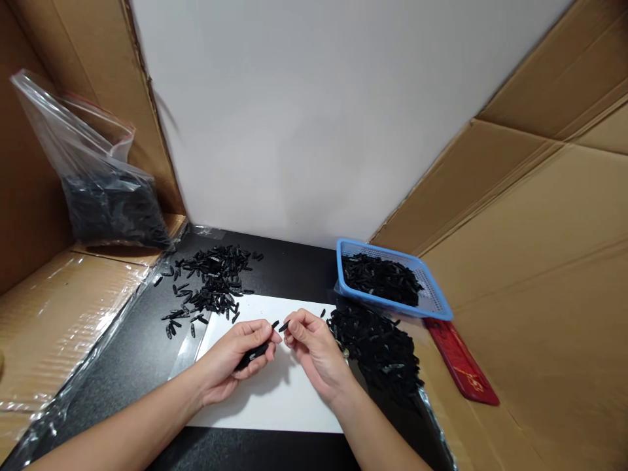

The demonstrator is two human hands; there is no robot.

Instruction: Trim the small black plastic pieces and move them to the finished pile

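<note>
My left hand (252,350) is closed round several small, black, elongated pieces (252,356); one more pokes out between its thumb and forefinger. Close beside it, my right hand (314,347) pinches a single black elongated piece (284,326) between thumb and fingertips. Both hands are above a white sheet (275,405), their fingertips nearly meeting. To the left lies a loose scatter of similar black pieces (216,281). A denser heap of black pieces (383,347) is just right of my right hand. What exactly these pieces are is too small to tell.
Behind the right heap stands a blue plastic basket (392,297) holding more black pieces. A red flat object (464,366) rests beside it. At left, a clear zip bag (115,203) of black pieces leans on cardboard (88,65). A white panel (318,118) rises behind the black table (294,245).
</note>
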